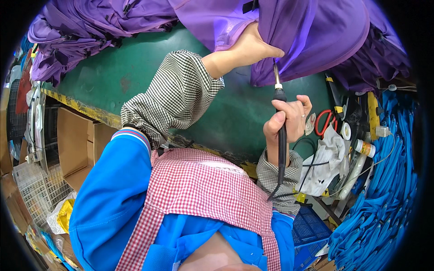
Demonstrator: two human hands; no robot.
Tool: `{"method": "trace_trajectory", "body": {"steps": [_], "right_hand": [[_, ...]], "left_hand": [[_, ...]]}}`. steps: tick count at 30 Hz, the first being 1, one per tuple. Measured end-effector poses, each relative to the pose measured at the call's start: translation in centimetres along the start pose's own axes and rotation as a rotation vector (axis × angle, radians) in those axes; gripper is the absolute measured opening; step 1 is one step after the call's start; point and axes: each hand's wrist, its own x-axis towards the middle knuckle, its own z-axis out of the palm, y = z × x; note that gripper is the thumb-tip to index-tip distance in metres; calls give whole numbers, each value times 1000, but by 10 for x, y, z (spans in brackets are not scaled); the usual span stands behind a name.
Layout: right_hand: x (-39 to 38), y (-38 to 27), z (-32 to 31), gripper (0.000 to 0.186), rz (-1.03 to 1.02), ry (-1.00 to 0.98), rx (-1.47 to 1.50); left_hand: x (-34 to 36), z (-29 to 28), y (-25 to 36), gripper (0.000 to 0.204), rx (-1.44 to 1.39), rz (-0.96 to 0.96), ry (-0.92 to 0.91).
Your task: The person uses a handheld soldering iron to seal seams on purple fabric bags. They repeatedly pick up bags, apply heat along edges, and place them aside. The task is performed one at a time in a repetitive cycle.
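Note:
My left hand (246,47) grips a large piece of purple fabric (323,31) at the top centre, its thumb pressed on the cloth and its other fingers partly hidden by folds. My right hand (291,117) holds a black pen-like tool (281,151), resembling a soldering iron, with a cord and a slim metal shaft. The shaft points up to the fabric just below my left thumb, where a violet glow shows on the cloth; whether the tip touches it I cannot tell. The fabric hangs over the green worktable (99,81).
Piled purple fabric (90,18) lines the back left. Red-handled scissors (321,122), a white rag (327,158), a small jar (364,148) and cables lie at the right, beside hanging blue pieces (384,180). A cardboard box (74,149) stands left, a blue crate (307,230) lower right.

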Motion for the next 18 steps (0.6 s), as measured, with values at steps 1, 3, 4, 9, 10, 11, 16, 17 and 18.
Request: {"method": "trace_trajectory", "body": {"steps": [1,3,4,9,10,11,16,17,18], "right_hand": [[0,1,2,12,1,-5,-1],[1,2,3,10,-8,-20,-1],[3,3,5,9,1,-43,-22],[27,-13,-17,10,-80,-44,33],[35,-13,-18,12,-73,70,77],[43,-14,-18,13,-71,185,124],[101,15,45,17,106,31,-22],[111,18,35,17,-135,107,-168],[119,16,19,15,-173,166,-118]], "left_hand": [[0,0,-2,44,-19,11,4],[1,1,-6,47,-58,34,9],[1,1,-6,47,-38,47,19],[-6,-17,10,38,78,15,24],[-10,-14,15,37,-40,-44,31],[-21,-8,17,36,-155,-102,38],[-67,-38,67,24,244,75,-469],[-63,-67,89,23,314,128,-562],[-42,-109,126,23,340,211,-548]]}}
